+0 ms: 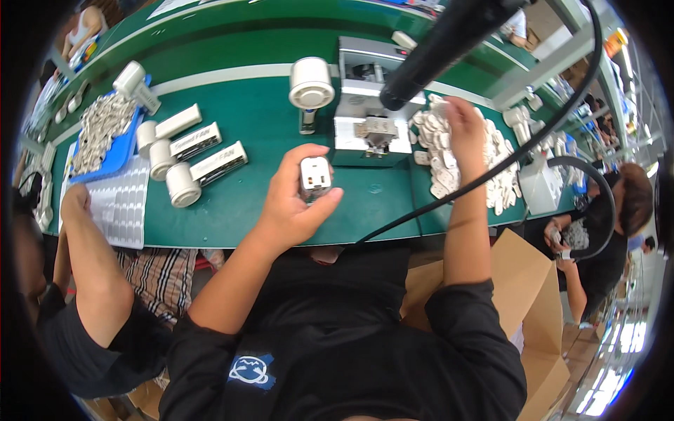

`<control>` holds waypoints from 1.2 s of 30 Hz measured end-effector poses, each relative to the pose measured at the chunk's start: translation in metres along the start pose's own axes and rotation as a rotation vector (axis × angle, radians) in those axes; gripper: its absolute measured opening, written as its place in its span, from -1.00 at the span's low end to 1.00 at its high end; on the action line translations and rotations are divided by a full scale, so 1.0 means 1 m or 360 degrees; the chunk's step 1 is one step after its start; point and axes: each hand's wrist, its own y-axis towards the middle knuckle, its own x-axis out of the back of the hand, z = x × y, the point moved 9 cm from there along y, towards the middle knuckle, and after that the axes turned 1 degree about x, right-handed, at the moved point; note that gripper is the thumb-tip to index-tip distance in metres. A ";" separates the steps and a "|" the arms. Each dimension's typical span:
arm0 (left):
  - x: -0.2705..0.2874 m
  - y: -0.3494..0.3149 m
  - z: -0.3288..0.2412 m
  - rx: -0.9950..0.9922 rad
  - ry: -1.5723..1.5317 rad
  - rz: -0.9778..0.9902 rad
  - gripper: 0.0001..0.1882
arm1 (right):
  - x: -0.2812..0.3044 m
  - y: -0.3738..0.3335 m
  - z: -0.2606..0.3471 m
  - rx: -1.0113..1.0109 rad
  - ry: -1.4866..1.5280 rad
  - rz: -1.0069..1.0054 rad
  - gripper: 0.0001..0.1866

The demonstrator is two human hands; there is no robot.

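Note:
Near the front edge of the bench, my left hand [289, 203] is closed around a white handheld fan body [316, 172], held end-on. Its white end face shows small slots and an orange spot. My right hand [465, 125] is over a heap of small white plastic parts [444, 165] at the right. Blur on its fingers hides whether they grip one. Between my hands, farther back, stands a grey metal machine [372, 151] with a small metal fixture [379, 130]. A white fan [312, 84] with a round head rests to its left.
Three white fans [184, 186] lie at left, near a blue tray [130, 140] full of small parts and a ribbed white sheet [123, 200]. A black tube [449, 52] and a cable [484, 179] cross above the bench. Co-workers sit either side; a cardboard box [526, 281] is right.

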 end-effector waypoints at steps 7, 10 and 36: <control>-0.011 0.005 0.004 0.0040 0.0028 0.0105 -0.45 | -0.049 -0.053 0.099 -0.0382 0.1489 0.0472 -0.85; -0.017 0.004 0.006 0.0114 0.0015 0.0153 -0.34 | -0.089 -0.069 0.119 -0.0673 0.1408 0.0864 -0.84; -0.013 0.013 0.022 -0.0157 0.0282 0.0025 -0.12 | 0.008 -0.050 0.121 0.0501 0.0816 -0.0595 -0.69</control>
